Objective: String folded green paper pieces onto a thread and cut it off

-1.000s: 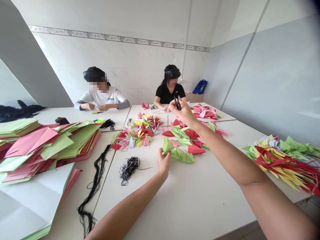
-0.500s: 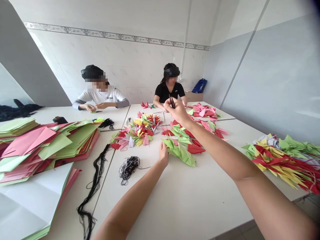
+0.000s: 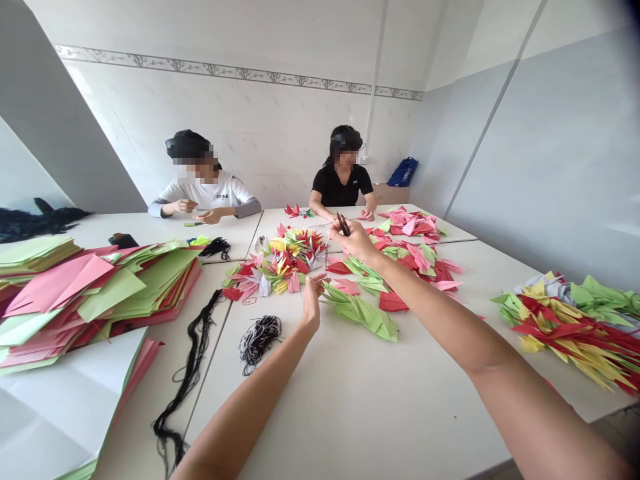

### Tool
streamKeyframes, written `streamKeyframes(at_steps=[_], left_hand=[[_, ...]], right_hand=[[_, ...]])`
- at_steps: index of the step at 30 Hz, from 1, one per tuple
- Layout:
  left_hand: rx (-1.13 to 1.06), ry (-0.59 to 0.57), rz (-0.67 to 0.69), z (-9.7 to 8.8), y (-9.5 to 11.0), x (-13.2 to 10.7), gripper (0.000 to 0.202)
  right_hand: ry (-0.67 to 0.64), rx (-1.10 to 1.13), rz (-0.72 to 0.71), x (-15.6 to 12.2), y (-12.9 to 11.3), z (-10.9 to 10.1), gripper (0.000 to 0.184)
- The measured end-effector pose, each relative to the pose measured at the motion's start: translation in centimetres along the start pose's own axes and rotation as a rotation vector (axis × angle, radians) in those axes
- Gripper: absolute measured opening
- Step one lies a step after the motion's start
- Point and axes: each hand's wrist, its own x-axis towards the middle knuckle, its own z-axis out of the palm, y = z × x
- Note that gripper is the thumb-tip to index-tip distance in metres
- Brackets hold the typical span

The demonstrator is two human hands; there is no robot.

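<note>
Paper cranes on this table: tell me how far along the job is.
Done: a heap of folded paper cranes mid-table and a big pile at the right end. In hand: the right hand grips small black scissors, and the left hand is open near green cranes. Left: a tall stack of coloured paper and a coil of black thread still lie on the table.

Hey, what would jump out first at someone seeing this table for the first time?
The bright heap of paper cranes in the middle of the white table stands out first, with a big stack of pink and green paper to its left and bundled cranes at the right. Up close, the right hand pinches a small black tool, above the left hand beside green cranes.
</note>
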Motion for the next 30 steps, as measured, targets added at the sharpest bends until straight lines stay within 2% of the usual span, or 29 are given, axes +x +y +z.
streamKeyframes(at_steps=[4, 7, 10, 12, 15, 17, 20, 25, 27, 30], left_hand=[[0.098, -0.056, 0.099, -0.9, 0.8, -0.3, 0.057], [0.168, -0.119, 0.096, -1.2, 0.6, -0.9, 0.052], [0.201, -0.15, 0.068, -1.5, 0.1, -1.0, 0.049], [0.204, -0.154, 0.05, -1.7, -0.2, -0.7, 0.05], [0.209, -0.159, 0.022, -2.2, -0.5, 0.1, 0.05], [0.221, -0.169, 0.0, -2.5, -0.5, 0.6, 0.052], [0.247, -0.213, -0.036, -3.0, -0.2, 1.0, 0.056], [0.304, -0.337, -0.054, -3.0, 0.3, 1.4, 0.053], [0.341, -0.33, -0.026, -3.0, 0.2, 1.5, 0.045], [0.421, -0.25, 0.058, -2.9, -0.1, 1.5, 0.03]], right_hand=[[-0.1, 0.067, 0.113, -2.5, 2.5, -0.3, 0.032], [-0.117, 0.108, 0.206, -5.4, 5.4, -1.3, 0.036], [0.006, 0.148, 0.304, -8.7, 8.3, -1.9, 0.044], [0.119, 0.174, 0.37, -11.1, 9.8, -1.5, 0.047], [0.283, 0.221, 0.46, -14.3, 10.8, 0.6, 0.051], [0.333, 0.259, 0.51, -15.7, 10.9, 2.3, 0.053], [0.328, 0.317, 0.534, -15.8, 10.9, 3.8, 0.052], [0.288, 0.394, 0.48, -12.6, 12.4, 4.2, 0.049], [0.269, 0.416, 0.46, -11.7, 13.3, 4.6, 0.047], [0.241, 0.432, 0.436, -11.2, 14.1, 5.4, 0.049]])
